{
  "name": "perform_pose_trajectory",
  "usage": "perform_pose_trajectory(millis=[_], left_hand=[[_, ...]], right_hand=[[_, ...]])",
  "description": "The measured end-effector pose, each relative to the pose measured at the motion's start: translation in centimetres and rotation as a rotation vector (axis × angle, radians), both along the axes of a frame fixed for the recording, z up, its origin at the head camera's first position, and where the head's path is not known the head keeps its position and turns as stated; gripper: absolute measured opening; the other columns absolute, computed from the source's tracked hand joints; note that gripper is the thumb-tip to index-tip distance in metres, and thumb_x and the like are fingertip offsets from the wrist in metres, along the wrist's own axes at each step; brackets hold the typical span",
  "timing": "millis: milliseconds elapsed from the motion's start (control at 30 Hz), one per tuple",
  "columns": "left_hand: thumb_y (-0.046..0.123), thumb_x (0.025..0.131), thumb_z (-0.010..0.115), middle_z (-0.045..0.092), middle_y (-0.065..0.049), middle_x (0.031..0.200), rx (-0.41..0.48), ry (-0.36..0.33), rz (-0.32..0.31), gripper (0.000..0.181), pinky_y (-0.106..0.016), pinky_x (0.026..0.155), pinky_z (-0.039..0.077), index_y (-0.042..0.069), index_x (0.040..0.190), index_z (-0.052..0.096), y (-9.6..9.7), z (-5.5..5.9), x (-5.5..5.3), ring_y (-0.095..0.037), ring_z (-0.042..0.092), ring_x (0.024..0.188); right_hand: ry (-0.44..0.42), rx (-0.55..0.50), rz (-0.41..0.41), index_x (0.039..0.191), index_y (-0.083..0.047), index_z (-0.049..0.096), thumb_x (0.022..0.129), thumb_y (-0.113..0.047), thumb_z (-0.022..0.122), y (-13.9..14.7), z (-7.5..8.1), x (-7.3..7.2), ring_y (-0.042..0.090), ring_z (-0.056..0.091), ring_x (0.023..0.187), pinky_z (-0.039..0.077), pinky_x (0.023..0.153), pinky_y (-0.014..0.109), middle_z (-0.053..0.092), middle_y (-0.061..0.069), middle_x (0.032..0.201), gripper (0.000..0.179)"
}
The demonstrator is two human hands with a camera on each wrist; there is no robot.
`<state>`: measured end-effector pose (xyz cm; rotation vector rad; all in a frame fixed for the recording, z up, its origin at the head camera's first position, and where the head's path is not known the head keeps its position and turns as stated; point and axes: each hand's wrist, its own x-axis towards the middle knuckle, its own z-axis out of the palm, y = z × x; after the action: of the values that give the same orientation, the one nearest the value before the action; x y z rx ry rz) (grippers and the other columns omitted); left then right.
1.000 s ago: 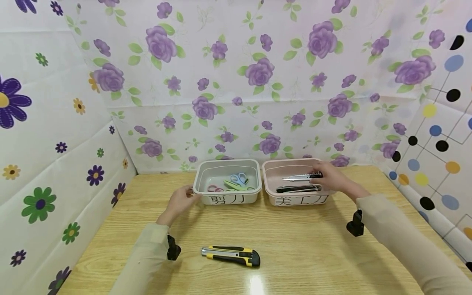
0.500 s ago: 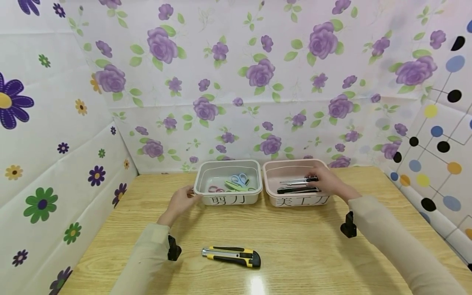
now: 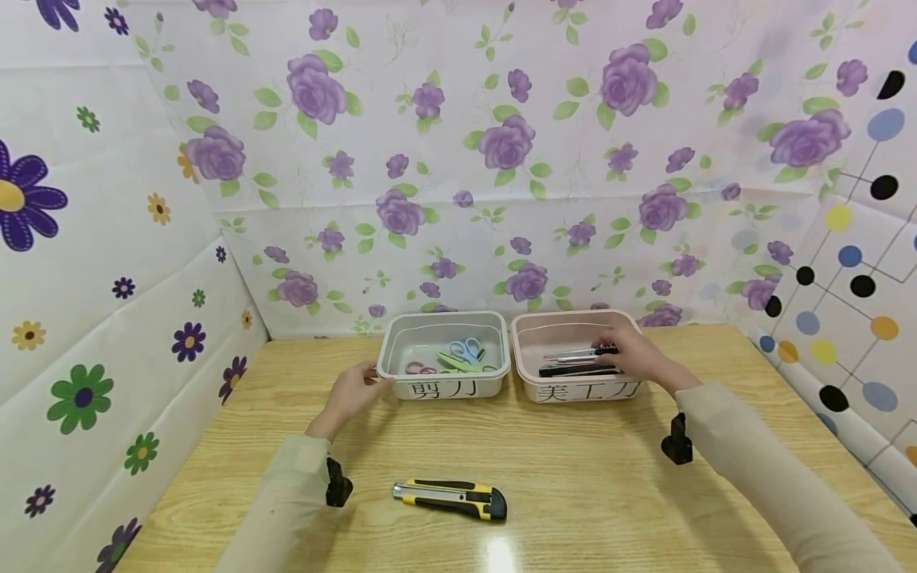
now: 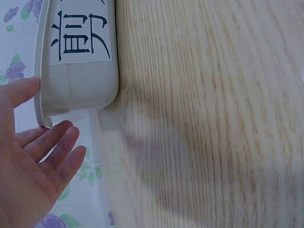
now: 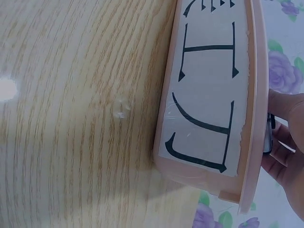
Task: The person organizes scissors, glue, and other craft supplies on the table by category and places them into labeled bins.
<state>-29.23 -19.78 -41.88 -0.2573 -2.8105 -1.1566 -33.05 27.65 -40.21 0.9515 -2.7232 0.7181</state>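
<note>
My right hand (image 3: 632, 355) reaches into the pink box (image 3: 528, 344) and grips a silver utility knife (image 3: 567, 354) by its black end. Below that blade lies a black utility knife (image 3: 566, 370). From the right wrist, the box's front wall hides most of the held knife (image 5: 268, 137). My left hand (image 3: 354, 393) holds the near left corner of the grey box (image 3: 489, 387), thumb at the front rim and fingers at its end, as the left wrist view shows. Inside that box lie light-blue scissors (image 3: 466, 348), green scissors (image 3: 457, 361) and pink-handled scissors (image 3: 419, 368).
A yellow and black utility knife (image 3: 450, 499) lies on the wooden table (image 3: 573, 485), nearer the person. Both boxes stand side by side near the flowered backdrop (image 3: 430, 263), their labels (image 3: 587, 391) facing front. Patterned sheets flank the table.
Over the last second my right hand has moved slightly left and down, bringing the silver utility knife close over the black one. The left hand stays at the grey box.
</note>
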Motion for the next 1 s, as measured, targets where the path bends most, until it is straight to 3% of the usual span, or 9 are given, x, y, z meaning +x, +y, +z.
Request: perform_pose_trajectory(millis=[167, 400, 800, 1000], left_hand=[[0.021, 0.084, 0.063, 0.063, -0.021, 0.105, 0.005, -0.001, -0.008, 0.05, -0.034, 0.07, 0.051, -0.007, 0.123, 0.051, 0.1, 0.0, 0.1, -0.027, 0.061, 0.087], [0.021, 0.084, 0.063, 0.062, -0.021, 0.106, 0.008, -0.009, -0.006, 0.05, -0.036, 0.072, 0.051, -0.007, 0.124, 0.05, 0.1, 0.1, 0.1, -0.029, 0.06, 0.088], [0.022, 0.085, 0.063, 0.062, -0.02, 0.107, -0.005, -0.019, -0.003, 0.052, -0.035, 0.072, 0.051, -0.008, 0.125, 0.048, 0.1, 0.2, 0.0, -0.028, 0.06, 0.09], [0.022, 0.085, 0.063, 0.061, -0.022, 0.108, -0.005, -0.02, -0.005, 0.052, -0.035, 0.071, 0.052, -0.007, 0.125, 0.049, 0.1, 0.2, 0.0, -0.029, 0.06, 0.09]], right_hand=[[-0.007, -0.012, -0.026, 0.099, 0.007, 0.063, 0.084, -0.004, 0.063, -0.1, 0.3, 0.2, 0.031, 0.057, 0.087, 0.046, 0.075, 0.046, 0.06, 0.017, 0.095, 0.02], [0.068, -0.009, 0.002, 0.1, 0.003, 0.064, 0.082, -0.009, 0.066, -0.7, 1.5, 0.5, 0.036, 0.05, 0.101, 0.042, 0.084, 0.05, 0.057, 0.02, 0.104, 0.022], [0.166, -0.061, 0.114, 0.1, -0.002, 0.065, 0.076, -0.02, 0.073, -2.5, 3.2, 2.0, 0.028, 0.059, 0.085, 0.049, 0.073, 0.042, 0.064, 0.012, 0.094, 0.031], [0.119, -0.052, 0.097, 0.105, -0.003, 0.064, 0.076, -0.023, 0.073, -3.9, 3.5, 3.5, 0.026, 0.06, 0.092, 0.049, 0.078, 0.042, 0.065, 0.01, 0.1, 0.036]])
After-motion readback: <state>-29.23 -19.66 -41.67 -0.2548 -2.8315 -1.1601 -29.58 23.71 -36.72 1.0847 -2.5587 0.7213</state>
